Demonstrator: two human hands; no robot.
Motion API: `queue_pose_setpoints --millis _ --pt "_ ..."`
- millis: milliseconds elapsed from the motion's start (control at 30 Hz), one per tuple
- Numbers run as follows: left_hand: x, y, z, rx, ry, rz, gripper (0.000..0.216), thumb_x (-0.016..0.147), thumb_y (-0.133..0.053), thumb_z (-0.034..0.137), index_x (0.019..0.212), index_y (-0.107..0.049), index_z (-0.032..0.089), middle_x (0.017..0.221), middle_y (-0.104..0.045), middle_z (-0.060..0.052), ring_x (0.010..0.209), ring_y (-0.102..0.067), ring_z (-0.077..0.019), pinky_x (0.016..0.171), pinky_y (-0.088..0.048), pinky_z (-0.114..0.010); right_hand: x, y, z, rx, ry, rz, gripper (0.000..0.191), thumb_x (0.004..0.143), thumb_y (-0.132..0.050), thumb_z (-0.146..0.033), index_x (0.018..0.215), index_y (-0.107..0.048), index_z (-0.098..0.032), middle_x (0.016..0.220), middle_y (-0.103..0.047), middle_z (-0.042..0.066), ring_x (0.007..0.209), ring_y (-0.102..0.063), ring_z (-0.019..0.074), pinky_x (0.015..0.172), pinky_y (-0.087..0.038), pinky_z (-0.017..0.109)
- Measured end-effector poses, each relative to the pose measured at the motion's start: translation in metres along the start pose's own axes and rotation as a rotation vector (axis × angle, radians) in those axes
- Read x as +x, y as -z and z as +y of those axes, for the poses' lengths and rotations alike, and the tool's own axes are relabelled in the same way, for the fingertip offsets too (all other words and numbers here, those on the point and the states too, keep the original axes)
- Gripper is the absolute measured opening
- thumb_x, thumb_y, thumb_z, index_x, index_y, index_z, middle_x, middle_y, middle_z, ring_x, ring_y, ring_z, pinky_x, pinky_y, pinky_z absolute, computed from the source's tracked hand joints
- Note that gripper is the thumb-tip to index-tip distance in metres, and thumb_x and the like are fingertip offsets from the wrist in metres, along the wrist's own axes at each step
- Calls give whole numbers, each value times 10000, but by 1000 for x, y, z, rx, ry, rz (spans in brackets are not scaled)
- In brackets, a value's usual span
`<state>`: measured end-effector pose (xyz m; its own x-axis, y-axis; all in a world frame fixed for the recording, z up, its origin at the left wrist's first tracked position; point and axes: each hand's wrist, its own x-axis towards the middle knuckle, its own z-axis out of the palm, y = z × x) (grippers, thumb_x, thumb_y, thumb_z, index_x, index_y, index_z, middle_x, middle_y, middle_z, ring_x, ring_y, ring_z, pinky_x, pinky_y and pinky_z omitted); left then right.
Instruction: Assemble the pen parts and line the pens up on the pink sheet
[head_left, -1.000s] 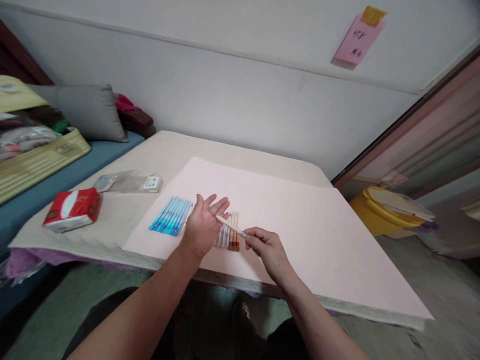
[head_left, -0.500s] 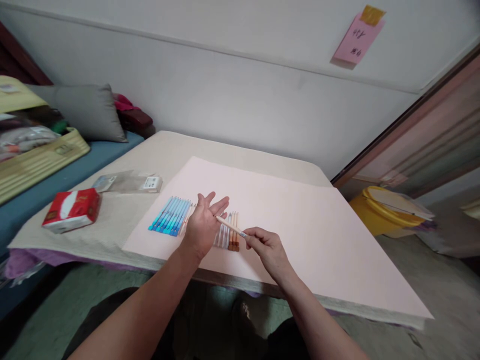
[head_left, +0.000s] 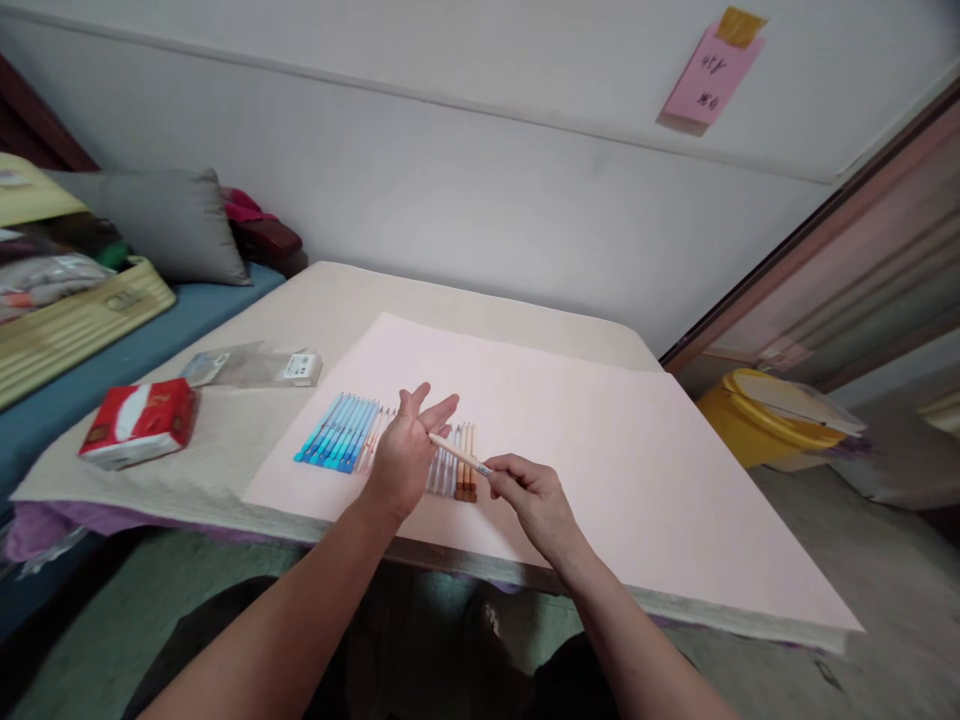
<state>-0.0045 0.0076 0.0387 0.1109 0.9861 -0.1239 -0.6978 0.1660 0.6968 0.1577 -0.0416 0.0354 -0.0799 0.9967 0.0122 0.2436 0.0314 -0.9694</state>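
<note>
My right hand [head_left: 531, 500] pinches a pale pen [head_left: 459, 456] by its grey end, its tip touching the palm side of my left hand [head_left: 409, 450]. The left hand is held up with fingers spread, holding nothing. Both hover over a row of pens on a large pink paper sheet [head_left: 570, 440]: several blue pens [head_left: 337, 432] at the left, orange pens [head_left: 466, 465] at the right, with pale ones between partly hidden by my left hand.
A red tissue pack [head_left: 136, 422] and a clear plastic pen package [head_left: 251, 366] lie on the left of the low table [head_left: 330, 300]. A bed with a grey pillow [head_left: 154, 222] and a yellow basket [head_left: 71, 320] is left; a yellow bin [head_left: 761, 415] is right.
The view has shifted slightly. My left fingers have spread a little; the pen tip stays against my left hand.
</note>
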Motion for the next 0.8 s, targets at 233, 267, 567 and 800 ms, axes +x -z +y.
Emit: queue_pose_setpoints --millis 233,267,567,800 --pt "-1 -1 0 17 -11 7 621 860 -344 575 1328 -394 170 1187 -610 -171 1246 -447 -237 1049 -274 -418 0 0 0 7 4 3 159 781 -551 -259 787 -683 -170 571 -558 -21 568 -468 122 581 -355 247" --pt "-1 -1 0 18 -14 8 618 861 -343 575 1327 -395 172 1185 -612 -169 1245 -448 -236 1048 -274 -419 0 0 0 11 2 3 157 780 -551 -258 788 -683 -172 572 -560 -22 567 -470 122 581 -357 247" --pt "-2 -3 -1 25 -28 6 622 864 -353 564 1349 -372 174 1150 -633 -164 1251 -441 -223 1050 -264 -402 0 0 -2 -6 0 8 163 779 -548 -268 784 -681 -174 572 -559 -18 570 -472 128 579 -360 250" --pt "-2 -2 -2 40 -38 -4 611 870 -348 553 1352 -372 177 1136 -642 -159 1247 -446 -223 1051 -258 -404 0 0 -1 -4 5 13 157 779 -554 -267 784 -684 -178 574 -562 -22 570 -473 127 575 -350 250"
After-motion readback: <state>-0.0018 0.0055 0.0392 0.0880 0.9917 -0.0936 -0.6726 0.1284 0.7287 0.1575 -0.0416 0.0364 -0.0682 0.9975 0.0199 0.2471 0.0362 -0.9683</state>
